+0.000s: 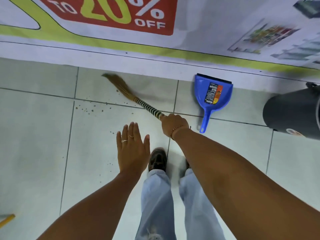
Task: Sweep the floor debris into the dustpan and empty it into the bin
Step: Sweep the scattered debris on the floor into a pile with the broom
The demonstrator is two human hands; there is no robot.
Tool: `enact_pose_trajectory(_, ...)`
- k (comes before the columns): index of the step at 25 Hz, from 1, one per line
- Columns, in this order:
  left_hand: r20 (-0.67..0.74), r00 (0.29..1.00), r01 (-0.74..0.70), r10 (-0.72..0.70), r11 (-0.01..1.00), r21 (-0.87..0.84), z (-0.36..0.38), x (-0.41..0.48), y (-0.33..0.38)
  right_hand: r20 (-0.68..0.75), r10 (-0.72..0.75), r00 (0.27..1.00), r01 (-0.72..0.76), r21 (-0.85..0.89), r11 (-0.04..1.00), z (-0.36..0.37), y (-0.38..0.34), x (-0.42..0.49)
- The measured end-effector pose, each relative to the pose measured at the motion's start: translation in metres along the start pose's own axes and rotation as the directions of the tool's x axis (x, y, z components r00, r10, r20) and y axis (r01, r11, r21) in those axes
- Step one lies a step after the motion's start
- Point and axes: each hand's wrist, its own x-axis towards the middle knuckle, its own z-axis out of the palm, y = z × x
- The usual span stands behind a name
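Note:
My right hand [173, 125] grips the striped handle of a short grass broom [131, 97]. Its brown bristles reach up and left and look blurred near the wall. Small brown debris [88, 109] is scattered over the pale floor tiles to the left of the broom, with a few crumbs nearer my feet. A blue dustpan [212, 94] with a label lies flat by the wall, its handle pointing toward me, just right of my right hand. A dark grey bin [290, 113] stands at the right edge. My left hand [132, 149] hovers flat, fingers spread, holding nothing.
A wall [155, 54] covered with a printed sale banner runs across the top, meeting the floor just behind the dustpan. My shoes [157, 160] and jeans-clad legs are below the hands. A yellow stick end [7, 219] shows at the bottom left.

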Motion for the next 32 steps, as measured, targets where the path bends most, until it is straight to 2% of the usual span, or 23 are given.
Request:
enact_pose_trajectory(8, -0.029, 0.999, 0.026, -0.027, 0.999, -0.038, 0.002, -0.044, -0.005, 0.052, -0.06, 0.997, 0.066, -0.115, 0.991, 0.043, -0.016, -0.042)
enact_pose_trajectory(11, -0.024, 0.998, 0.054, -0.055, 0.997, -0.046, -0.001, -0.068, -0.006, 0.077, -0.121, 0.99, 0.132, -0.153, 0.979, 0.052, -0.01, -0.07)
enact_pose_trajectory(13, -0.01, 0.998, 0.06, -0.061, 0.997, -0.052, -0.009, -0.088, -0.003, 0.06, -0.174, 0.983, 0.181, -0.15, 0.972, 0.051, 0.001, -0.092)
enact_pose_trajectory(15, 0.0, 0.997, 0.075, -0.075, 0.995, -0.066, -0.016, -0.102, -0.005, -0.023, -0.186, 0.982, 0.183, -0.11, 0.977, 0.046, 0.014, -0.107)
enact_pose_trajectory(17, -0.023, 0.996, 0.086, -0.088, 0.994, -0.072, -0.022, -0.112, -0.008, -0.115, -0.158, 0.981, 0.148, -0.087, 0.985, 0.043, 0.024, -0.119)
enact_pose_trajectory(19, -0.061, 0.994, 0.092, -0.096, 0.994, -0.066, -0.025, -0.119, -0.011, -0.158, -0.065, 0.985, 0.059, -0.04, 0.997, 0.044, 0.028, -0.123)
enact_pose_trajectory(22, -0.098, 0.989, 0.103, -0.113, 0.99, -0.094, -0.024, -0.121, -0.016, -0.068, 0.165, 0.984, -0.153, 0.159, 0.975, 0.055, 0.024, -0.113)
enact_pose_trajectory(24, -0.096, 0.99, 0.092, -0.102, 0.99, -0.104, -0.02, -0.117, -0.022, 0.024, 0.244, 0.97, -0.241, 0.269, 0.933, 0.069, 0.014, -0.106)
enact_pose_trajectory(28, -0.083, 0.992, 0.082, -0.092, 0.991, -0.11, 0.0, -0.118, -0.043, 0.115, 0.174, 0.978, -0.201, 0.293, 0.935, 0.107, -0.029, -0.108)
enact_pose_trajectory(32, -0.079, 0.993, 0.081, -0.091, 0.989, -0.122, 0.011, -0.137, -0.069, 0.098, 0.163, 0.982, -0.186, 0.31, 0.932, 0.129, -0.071, -0.114)
